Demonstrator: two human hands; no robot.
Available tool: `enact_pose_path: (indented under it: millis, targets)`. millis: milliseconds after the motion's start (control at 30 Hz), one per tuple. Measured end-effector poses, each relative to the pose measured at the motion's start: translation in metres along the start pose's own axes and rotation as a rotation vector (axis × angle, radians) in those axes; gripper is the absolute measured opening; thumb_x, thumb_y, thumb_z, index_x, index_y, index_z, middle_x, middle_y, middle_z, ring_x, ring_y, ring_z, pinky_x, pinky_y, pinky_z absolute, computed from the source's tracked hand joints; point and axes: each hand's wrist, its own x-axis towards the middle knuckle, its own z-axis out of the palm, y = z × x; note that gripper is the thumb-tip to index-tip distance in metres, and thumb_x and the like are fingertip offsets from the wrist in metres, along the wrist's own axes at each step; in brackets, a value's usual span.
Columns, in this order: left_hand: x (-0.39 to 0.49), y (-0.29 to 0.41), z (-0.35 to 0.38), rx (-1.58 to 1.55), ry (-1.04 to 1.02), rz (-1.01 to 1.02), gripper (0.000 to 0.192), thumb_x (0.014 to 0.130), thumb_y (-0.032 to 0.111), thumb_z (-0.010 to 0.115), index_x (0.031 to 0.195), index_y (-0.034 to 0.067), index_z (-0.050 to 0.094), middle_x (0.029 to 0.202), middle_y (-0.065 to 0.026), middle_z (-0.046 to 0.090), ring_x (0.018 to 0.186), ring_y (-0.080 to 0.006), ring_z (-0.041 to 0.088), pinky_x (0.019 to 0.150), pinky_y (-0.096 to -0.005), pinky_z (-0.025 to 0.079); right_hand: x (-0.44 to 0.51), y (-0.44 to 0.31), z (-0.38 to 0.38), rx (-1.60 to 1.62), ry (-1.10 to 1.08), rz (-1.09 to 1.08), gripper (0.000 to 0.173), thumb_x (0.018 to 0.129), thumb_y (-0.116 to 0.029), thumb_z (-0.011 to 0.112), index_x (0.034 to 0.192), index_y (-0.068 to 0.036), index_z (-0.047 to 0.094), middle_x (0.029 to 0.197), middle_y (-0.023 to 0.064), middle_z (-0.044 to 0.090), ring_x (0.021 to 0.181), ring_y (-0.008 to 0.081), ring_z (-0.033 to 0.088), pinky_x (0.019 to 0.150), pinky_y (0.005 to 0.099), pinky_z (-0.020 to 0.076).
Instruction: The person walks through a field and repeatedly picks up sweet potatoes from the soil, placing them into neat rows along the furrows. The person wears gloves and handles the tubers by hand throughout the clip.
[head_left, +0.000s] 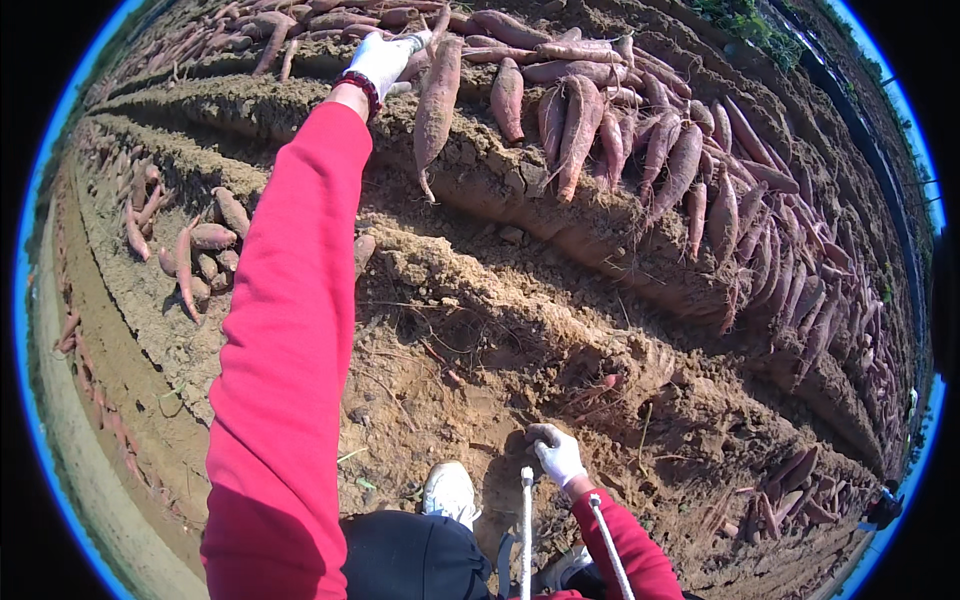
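Note:
My left hand (386, 61), in a white glove with a dark red beaded bracelet at the wrist, reaches out to the row of sweet potatoes at the top. Its fingers are at the upper end of a large sweet potato (438, 105) with a thin root tail; whether they grip it cannot be told. A shorter sweet potato (508, 101) lies to the right of it. Near my shoes, my right hand (556, 452), also white-gloved, is low over the loose soil with its fingers curled. Whether it holds anything is unclear. A small reddish root (611, 381) shows in the soil beyond it.
A long row of sweet potatoes (682, 169) curves along the soil ridge to the right. Smaller piles lie at left (214, 237) and lower right (795, 495). Furrows run between the soil ridges (480, 277). My white shoe (450, 491) stands on the soil.

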Motion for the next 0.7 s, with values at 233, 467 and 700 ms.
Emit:
enact_pose_path:
  millis: [233,467,700]
  targets:
    - [-0.124,-0.174,-0.113,0.789,-0.045,0.051,0.087,0.078,0.05,0.078,0.141,-0.001,0.046,0.139,-0.0241,0.052,0.131,-0.0343,0.049,0.11,-0.0404,0.039,0.002,0.003,0.005,0.022,0.032,-0.097,0.035,0.088,0.006,0.05,0.119,-0.001,0.064,0.102,0.0104,0.072,0.08,0.015,0.071,0.073,0.0253,0.0552]
    - [-0.224,-0.248,-0.114,1.303,-0.146,0.225,0.079,0.069,0.038,0.081,0.132,0.004,0.049,0.134,-0.0147,0.052,0.131,-0.0308,0.044,0.116,-0.0447,0.026,0.012,-0.016,0.002,0.061,-0.013,0.049,0.035,0.088,0.003,0.05,0.12,0.0,0.063,0.098,0.0115,0.072,0.072,0.0153,0.07,0.066,0.026,0.055]
    - [-0.123,-0.091,-0.036,0.586,0.015,0.043,0.081,0.076,0.037,0.082,0.136,-0.002,0.043,0.124,-0.0241,0.062,0.115,-0.0331,0.062,0.097,-0.0404,0.049,0.026,-0.05,-0.016,0.142,-0.135,0.367,0.031,0.088,-0.003,0.051,0.115,-0.001,0.066,0.096,0.0113,0.072,0.064,0.0178,0.069,0.054,0.0305,0.0557]
